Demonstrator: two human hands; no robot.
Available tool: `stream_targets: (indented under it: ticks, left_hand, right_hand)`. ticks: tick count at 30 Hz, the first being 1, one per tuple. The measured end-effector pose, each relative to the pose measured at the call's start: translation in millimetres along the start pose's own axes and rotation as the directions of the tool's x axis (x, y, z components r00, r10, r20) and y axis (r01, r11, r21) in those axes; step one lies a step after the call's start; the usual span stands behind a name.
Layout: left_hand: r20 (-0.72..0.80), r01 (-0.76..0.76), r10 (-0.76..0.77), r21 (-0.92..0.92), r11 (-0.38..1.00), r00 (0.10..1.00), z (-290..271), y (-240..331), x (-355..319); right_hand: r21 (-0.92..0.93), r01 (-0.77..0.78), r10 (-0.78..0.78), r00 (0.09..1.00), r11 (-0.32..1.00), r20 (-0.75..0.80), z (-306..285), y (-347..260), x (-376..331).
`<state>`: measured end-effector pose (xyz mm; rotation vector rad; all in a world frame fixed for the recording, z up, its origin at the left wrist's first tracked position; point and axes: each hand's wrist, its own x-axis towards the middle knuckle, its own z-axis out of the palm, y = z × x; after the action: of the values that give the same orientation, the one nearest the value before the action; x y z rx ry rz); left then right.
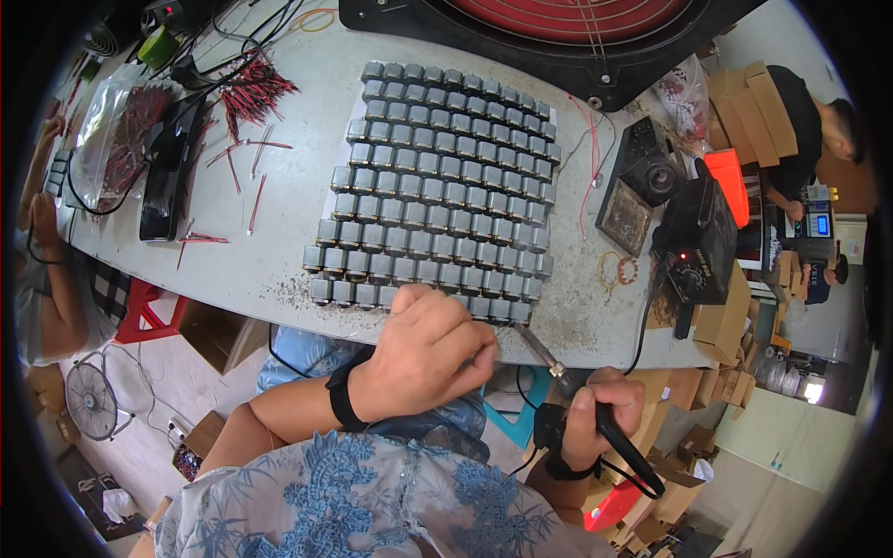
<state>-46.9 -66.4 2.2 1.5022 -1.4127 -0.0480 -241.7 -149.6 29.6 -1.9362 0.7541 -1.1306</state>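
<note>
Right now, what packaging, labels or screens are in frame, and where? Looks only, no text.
Clear plastic bag: far left of the table, crumpled, holding red and black wires.
Cardboard boxes: top right beside a person in black, plain brown, stacked.
Small screen: right edge, on a grey device, lit blue.
Cardboard boxes: right of the table, below the soldering station, brown.

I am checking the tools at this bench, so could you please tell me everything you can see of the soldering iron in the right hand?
The soldering iron has a black handle, a metal collar and a slim grey metal shaft ending in a tip. The right hand grips the handle like a pen, tilting it so the tip points up-left toward the nearest row of small motors at the table edge, beside the left hand. A black cord trails from the handle's rear.
</note>
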Motion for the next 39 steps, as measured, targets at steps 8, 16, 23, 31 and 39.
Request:
stream_targets:
  ticks: [8, 16, 23, 31, 39]
  left_hand:
    - [0.006, 0.003, -0.003, 0.007, 1.0, 1.0, 0, 0, -1]
    - [-0.001, 0.001, 0.0, 0.012, 1.0, 1.0, -2, 0, -1]
    - [-0.006, -0.02, 0.02, 0.02, 1.0, 1.0, 3, 2, 4]
    - [0.027, -0.041, 0.04, 0.024, 0.999, 0.999, 13, 4, 3]
    - [0.035, -0.032, 0.031, 0.032, 0.999, 0.999, 14, 2, 4]
  right_hand:
    - [0.0, 0.007, -0.007, 1.0, 1.0, 0.009, 1, -2, 1]
    - [-0.005, 0.019, -0.019, 1.0, 1.0, -0.002, 0, -1, -1]
    - [-0.009, 0.006, -0.007, 0.995, 1.0, -0.103, -7, 5, -3]
    - [0.036, -0.089, 0.09, 0.995, 0.995, -0.04, -12, 1, -3]
    - [0.036, -0.063, 0.064, 0.997, 0.997, -0.037, -10, 4, -1]
